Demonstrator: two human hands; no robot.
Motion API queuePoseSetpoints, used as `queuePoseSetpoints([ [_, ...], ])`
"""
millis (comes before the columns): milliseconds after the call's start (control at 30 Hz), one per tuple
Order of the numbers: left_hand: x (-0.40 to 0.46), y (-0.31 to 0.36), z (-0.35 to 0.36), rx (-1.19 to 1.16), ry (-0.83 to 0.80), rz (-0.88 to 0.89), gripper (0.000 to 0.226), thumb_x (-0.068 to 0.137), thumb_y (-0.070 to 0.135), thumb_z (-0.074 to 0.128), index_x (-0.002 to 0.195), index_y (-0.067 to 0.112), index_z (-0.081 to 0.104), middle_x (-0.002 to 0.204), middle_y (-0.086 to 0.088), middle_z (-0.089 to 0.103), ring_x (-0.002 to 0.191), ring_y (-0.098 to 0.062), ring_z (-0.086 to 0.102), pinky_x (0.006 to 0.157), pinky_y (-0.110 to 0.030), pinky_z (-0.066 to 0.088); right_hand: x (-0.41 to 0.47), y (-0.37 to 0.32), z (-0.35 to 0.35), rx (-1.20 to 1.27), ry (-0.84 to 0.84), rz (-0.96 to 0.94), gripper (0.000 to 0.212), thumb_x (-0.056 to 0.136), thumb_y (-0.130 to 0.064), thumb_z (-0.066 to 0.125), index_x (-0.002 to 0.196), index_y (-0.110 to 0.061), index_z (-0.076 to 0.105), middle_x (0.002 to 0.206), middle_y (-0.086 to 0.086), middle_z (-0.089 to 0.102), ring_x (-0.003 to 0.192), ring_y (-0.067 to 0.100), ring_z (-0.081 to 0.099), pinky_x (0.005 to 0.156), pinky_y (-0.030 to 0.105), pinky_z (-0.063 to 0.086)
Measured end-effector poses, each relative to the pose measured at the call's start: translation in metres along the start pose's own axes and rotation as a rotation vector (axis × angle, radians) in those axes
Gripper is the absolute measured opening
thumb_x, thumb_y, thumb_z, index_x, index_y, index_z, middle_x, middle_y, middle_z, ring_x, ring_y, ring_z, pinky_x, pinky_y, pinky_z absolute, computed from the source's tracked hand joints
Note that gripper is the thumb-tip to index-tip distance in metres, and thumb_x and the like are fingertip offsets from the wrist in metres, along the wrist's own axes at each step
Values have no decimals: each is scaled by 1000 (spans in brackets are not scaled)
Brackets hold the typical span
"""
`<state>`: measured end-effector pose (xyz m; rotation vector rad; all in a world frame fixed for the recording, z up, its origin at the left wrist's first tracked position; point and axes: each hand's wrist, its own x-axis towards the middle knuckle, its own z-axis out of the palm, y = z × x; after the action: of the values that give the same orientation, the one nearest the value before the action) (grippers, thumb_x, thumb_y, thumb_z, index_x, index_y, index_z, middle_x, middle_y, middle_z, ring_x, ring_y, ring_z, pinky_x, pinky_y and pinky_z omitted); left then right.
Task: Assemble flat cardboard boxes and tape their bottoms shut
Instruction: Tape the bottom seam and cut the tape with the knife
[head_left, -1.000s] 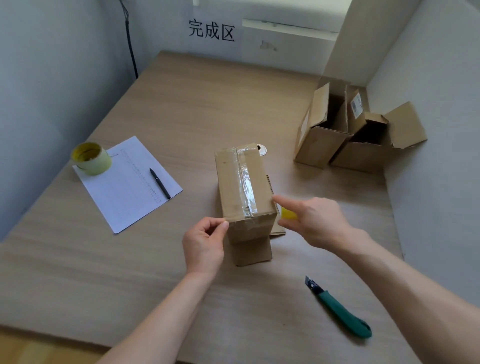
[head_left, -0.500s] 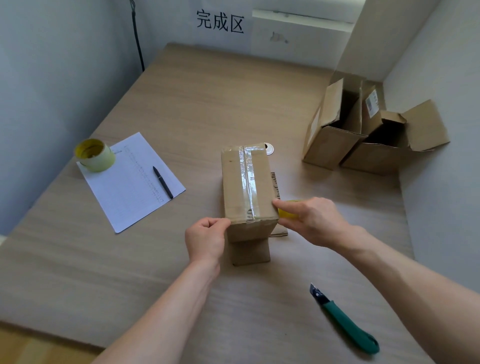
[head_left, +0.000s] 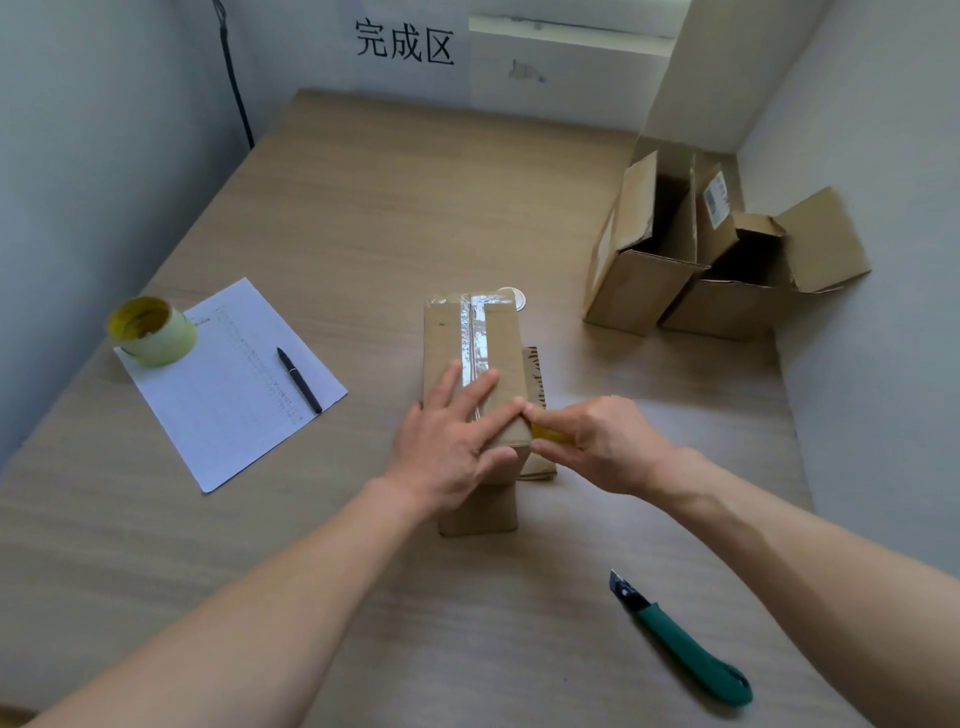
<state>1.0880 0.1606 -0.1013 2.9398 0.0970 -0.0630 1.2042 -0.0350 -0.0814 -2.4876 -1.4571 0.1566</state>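
A brown cardboard box (head_left: 498, 343) stands upside down in the middle of the table, with a strip of clear tape (head_left: 475, 332) along its bottom seam. My left hand (head_left: 457, 436) lies flat on the near end of the box, fingers straight over the tape. My right hand (head_left: 592, 441) is at the box's near right corner and grips a yellow tape roll (head_left: 550, 434), mostly hidden under the fingers; its index finger touches the box edge.
A second tape roll (head_left: 153, 330) sits on a white sheet (head_left: 228, 384) with a black pen (head_left: 300, 380) at the left. A green utility knife (head_left: 685, 642) lies at the near right. Two open boxes (head_left: 691, 260) stand in the far right corner. Walls enclose the table.
My left hand rose from the box's near left corner and now lies flat on top over the tape. My right hand stayed at the right corner with the roll.
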Motion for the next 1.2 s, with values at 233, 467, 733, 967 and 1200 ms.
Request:
queuePoseSetpoints([
  [233, 4, 15, -6, -88, 151, -87, 51, 78, 65, 44, 124, 48, 56, 140, 11, 47, 138, -24, 29, 99, -52, 34, -1, 5, 6, 134, -1, 126, 57, 80, -54, 72, 133, -41, 57, 111, 4, 73, 96, 33, 65, 74, 37, 50],
  [467, 15, 25, -4, -7, 294, -124, 31, 84, 57, 52, 94, 30, 63, 108, 3, 56, 107, -27, 48, 82, -44, 42, 5, 9, 12, 183, -3, 104, 51, 79, -56, 72, 124, -37, 57, 97, 5, 73, 88, 34, 66, 69, 39, 51],
  [733, 8, 16, -8, 14, 177, -65, 54, 91, 60, 31, 136, 39, 52, 146, -3, 45, 129, -31, 39, 95, -46, 40, 2, 16, -4, 240, -242, 121, 84, 76, -62, 72, 146, -50, 27, 99, 2, 68, 89, 26, 62, 77, 33, 48],
  [967, 23, 0, -16, 146, -102, 126, 84, 79, 81, 16, 151, 38, 22, 160, -4, 14, 147, -29, 4, 116, -53, 8, -12, 18, -23, 547, -510, 382, 71, 78, -24, 78, 142, -29, 50, 123, -4, 64, 106, 12, 61, 90, 26, 48],
  [1200, 53, 4, -33, 255, -112, 492, 68, 64, 70, 38, 123, 36, 46, 133, 13, 44, 125, -27, 29, 80, -40, 37, -34, 1, -14, 529, -352, 500, 36, 74, -26, 73, 108, -36, 69, 77, -14, 61, 71, 3, 55, 61, 21, 40],
])
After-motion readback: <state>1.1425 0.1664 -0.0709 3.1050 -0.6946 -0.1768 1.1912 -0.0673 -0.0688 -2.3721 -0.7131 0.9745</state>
